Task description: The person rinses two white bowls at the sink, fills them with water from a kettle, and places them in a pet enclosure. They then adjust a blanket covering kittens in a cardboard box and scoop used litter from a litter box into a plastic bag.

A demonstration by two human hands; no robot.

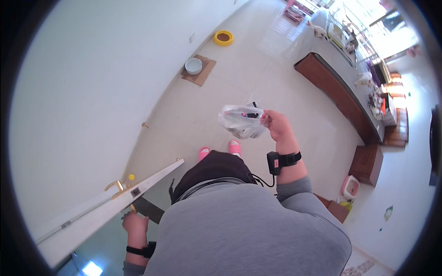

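My right hand [275,124] grips the top of a translucent plastic bag [238,120], which hangs in front of me above the floor. Something dark and some pale items show through the film; I cannot tell what they are. At the lower left, my left hand [135,222] is at the brass handle [133,208] on the near side of a white door [100,214], which stands ajar at my left. Whether the fingers are closed around that handle is hard to make out. A second brass lever [115,187] sits on the door's far side.
By the left wall are a yellow bowl [223,38] of brown food and a white bowl [193,66] on cardboard [207,70]. A brass door stop [145,125] and a yellow ball [131,177] lie nearer. Cats stand on the long brown-sided bench [335,93] at right.
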